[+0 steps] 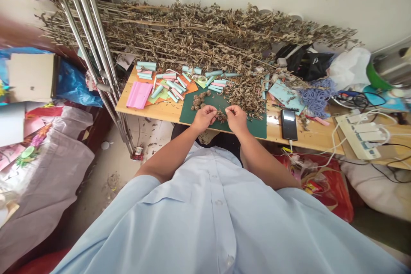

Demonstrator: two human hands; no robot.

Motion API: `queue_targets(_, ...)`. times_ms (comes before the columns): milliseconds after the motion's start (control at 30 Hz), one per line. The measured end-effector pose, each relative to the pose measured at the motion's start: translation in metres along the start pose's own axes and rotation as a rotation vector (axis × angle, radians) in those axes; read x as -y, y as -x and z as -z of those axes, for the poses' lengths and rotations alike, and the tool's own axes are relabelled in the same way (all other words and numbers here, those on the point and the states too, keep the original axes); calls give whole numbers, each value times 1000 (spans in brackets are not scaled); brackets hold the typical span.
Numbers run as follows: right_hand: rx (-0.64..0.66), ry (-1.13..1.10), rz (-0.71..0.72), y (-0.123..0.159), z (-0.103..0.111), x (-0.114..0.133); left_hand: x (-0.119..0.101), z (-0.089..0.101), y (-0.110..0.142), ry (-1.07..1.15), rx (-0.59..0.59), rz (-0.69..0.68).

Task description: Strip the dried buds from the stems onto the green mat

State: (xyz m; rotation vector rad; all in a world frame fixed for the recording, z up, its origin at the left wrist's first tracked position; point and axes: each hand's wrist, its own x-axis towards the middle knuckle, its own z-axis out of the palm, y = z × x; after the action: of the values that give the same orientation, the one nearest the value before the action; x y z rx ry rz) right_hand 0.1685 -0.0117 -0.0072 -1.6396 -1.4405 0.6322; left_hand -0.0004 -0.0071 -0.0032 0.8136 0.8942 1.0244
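Left hand (206,118) and right hand (236,118) are pinching, partly hiding, a dried leaf clump (221,116) over the green cutting mat (257,128); wooden table (150,110) supporting mat, dried stalks (192,28) lying beyond.

Nothing legible; the black bag (317,67) bears marks too small to read.

Dull, rough, crinkled brown dried leaves (248,96) lie at centre on a smooth, matt dark-green rectangular mat (257,128). The pale yellow-brown wooden worktop (152,112) looks smooth, with a slight sheen. Upper left, silver tubular metal legs (93,21) shine. Right of centre, a black rectangular phone (289,124) looks glossy; lower right, a red plastic bag (338,190) looks crinkled.
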Motion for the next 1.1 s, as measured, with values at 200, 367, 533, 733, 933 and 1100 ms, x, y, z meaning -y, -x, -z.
queue_targets(200,65,47,-7,4,4,4,2,2,0,9,15,-18)
queue_targets(367,124,-137,-98,5,5,16,4,2,0,-52,33,-38)
queue_targets(533,203,-290,-127,2,0,21,2,0,1,-129,29,-49)
queue_targets(733,26,-287,-153,-2,-1,15,5,1,1,-142,-7,-53)
queue_targets(933,95,-151,-111,-2,6,8,6,1,0,-93,-31,-45)
queue_targets(1100,183,-340,-156,8,2,17,4,-1,1,-74,-78,-33)
